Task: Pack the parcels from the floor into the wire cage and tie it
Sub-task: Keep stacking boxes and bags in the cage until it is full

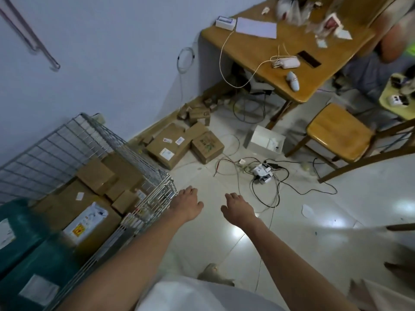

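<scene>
The wire cage (56, 140) stands at the left against the wall and holds several brown cardboard parcels (96, 173). More parcels lie on the floor by the wall: a large flat box with labels (167, 145), a smaller printed box (207, 147) and little boxes (197, 113) behind them. My left hand (187, 204) reaches forward just right of the cage's front corner, fingers relaxed, holding nothing. My right hand (238, 208) stretches out beside it over the floor tiles, also holding nothing.
A tangle of cables and a power strip (261, 172) lies on the floor ahead. A white open box (267, 139), a wooden stool (339, 132) and a wooden table (269, 48) stand behind. Green bags (29, 250) sit at the lower left. A person (381, 52) sits at the far right.
</scene>
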Demonstrator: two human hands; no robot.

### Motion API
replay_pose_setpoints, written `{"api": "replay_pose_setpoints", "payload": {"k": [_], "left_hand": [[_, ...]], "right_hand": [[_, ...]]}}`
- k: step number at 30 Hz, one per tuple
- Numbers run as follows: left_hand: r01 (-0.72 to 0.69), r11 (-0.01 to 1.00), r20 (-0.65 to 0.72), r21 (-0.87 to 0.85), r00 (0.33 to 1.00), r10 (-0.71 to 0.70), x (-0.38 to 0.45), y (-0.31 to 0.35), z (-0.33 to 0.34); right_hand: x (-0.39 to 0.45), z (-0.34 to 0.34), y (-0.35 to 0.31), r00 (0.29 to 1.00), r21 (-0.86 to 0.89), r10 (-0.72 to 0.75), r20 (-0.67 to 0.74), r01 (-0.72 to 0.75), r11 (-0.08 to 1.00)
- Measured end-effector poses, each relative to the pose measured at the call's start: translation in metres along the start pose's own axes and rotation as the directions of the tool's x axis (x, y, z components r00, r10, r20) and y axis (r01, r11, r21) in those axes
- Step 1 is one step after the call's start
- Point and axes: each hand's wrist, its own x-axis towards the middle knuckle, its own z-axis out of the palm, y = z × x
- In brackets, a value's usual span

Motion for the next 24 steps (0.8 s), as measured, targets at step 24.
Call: {"api": "replay_pose_setpoints", "payload": {"k": [24], "left_hand": [[0.301, 0.92, 0.204, -0.25, 0.945, -0.254, 0.355, 0.052, -0.119]], "right_hand": [[0.368, -0.128, 0.13, 0.943, 0.154, 0.055, 0.329, -0.111, 0.982]]}}
